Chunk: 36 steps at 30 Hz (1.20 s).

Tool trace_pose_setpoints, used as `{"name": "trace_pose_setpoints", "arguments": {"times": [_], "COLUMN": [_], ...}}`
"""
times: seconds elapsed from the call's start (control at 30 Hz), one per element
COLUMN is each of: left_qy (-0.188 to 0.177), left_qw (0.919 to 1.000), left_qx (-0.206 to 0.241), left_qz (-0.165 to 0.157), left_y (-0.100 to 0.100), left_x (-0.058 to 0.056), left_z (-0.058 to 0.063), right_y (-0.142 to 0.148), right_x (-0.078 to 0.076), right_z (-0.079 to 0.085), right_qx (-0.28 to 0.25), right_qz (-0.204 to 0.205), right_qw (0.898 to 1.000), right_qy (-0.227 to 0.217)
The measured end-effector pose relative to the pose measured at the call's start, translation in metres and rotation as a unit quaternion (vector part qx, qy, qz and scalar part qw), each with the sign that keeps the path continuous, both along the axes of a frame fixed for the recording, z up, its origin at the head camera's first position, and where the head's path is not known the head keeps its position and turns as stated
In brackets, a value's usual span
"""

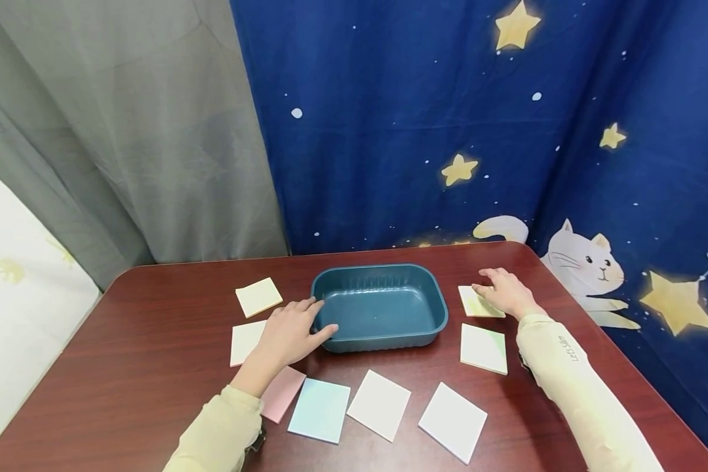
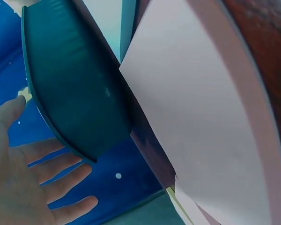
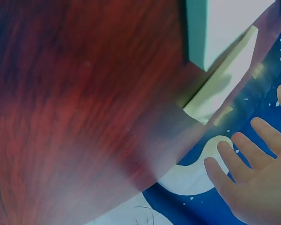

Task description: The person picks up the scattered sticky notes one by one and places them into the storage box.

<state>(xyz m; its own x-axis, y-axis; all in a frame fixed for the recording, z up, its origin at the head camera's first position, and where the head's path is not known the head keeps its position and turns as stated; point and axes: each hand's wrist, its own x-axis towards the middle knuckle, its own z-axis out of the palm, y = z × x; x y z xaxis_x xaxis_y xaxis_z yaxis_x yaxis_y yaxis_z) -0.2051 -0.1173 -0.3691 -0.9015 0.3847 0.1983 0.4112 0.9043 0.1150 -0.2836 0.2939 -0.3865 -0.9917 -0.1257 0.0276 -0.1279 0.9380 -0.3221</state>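
Note:
A dark teal plastic basin [image 1: 383,341] sits on the table with nothing inside it. My left hand [image 1: 292,331] is at its left rim, fingers spread and slightly bent; whether they touch the rim I cannot tell. In the left wrist view that hand [image 2: 28,183] holds nothing. Over a pale yellow sticky note pad [image 1: 471,305] hovers my right hand [image 1: 507,294], fingers spread. The right wrist view shows this hand [image 3: 253,178] apart from the yellow pad [image 3: 225,84]. A pale green pad [image 1: 484,349] lies just nearer.
More square note pads lie around the basin: yellow [image 1: 258,297], cream [image 1: 245,342], pink [image 1: 283,392] partly under the left wrist, light blue [image 1: 320,410], and two whitish ones, left [image 1: 380,405] and right [image 1: 453,423]. Curtains [image 1: 389,131] hang behind the table's far edge.

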Motion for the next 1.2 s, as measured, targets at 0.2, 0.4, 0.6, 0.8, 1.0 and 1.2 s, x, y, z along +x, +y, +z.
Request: {"name": "trace_pose_setpoints", "arguments": {"times": [0.2, 0.4, 0.6, 0.8, 1.0, 1.2], "left_qy": [-0.009, -0.009, -0.005, 0.002, 0.002, 0.000], "left_qw": [1.0000, 1.0000, 0.9998, 0.9997, 0.9996, 0.9996], "left_qx": [-0.002, 0.003, 0.017, 0.026, 0.026, 0.027], "left_qz": [-0.001, 0.000, -0.002, -0.004, -0.002, 0.000], "left_y": [0.001, 0.001, 0.001, 0.000, -0.002, -0.002], "left_x": [-0.002, -0.004, -0.004, -0.005, -0.005, -0.005], "left_z": [0.001, 0.001, -0.001, -0.002, -0.002, -0.003], "right_y": [0.000, 0.001, 0.002, 0.000, -0.002, -0.005], "right_x": [0.000, 0.001, 0.002, 0.003, 0.001, -0.002], "right_z": [-0.009, -0.016, -0.022, -0.022, -0.020, -0.019], "right_qx": [0.012, 0.025, 0.033, 0.040, 0.041, 0.018], "right_qz": [-0.007, -0.010, -0.028, -0.051, -0.057, -0.057], "right_qw": [1.000, 0.999, 0.998, 0.995, 0.993, 0.993], "right_qy": [-0.015, -0.021, -0.044, -0.075, -0.090, -0.097]}}
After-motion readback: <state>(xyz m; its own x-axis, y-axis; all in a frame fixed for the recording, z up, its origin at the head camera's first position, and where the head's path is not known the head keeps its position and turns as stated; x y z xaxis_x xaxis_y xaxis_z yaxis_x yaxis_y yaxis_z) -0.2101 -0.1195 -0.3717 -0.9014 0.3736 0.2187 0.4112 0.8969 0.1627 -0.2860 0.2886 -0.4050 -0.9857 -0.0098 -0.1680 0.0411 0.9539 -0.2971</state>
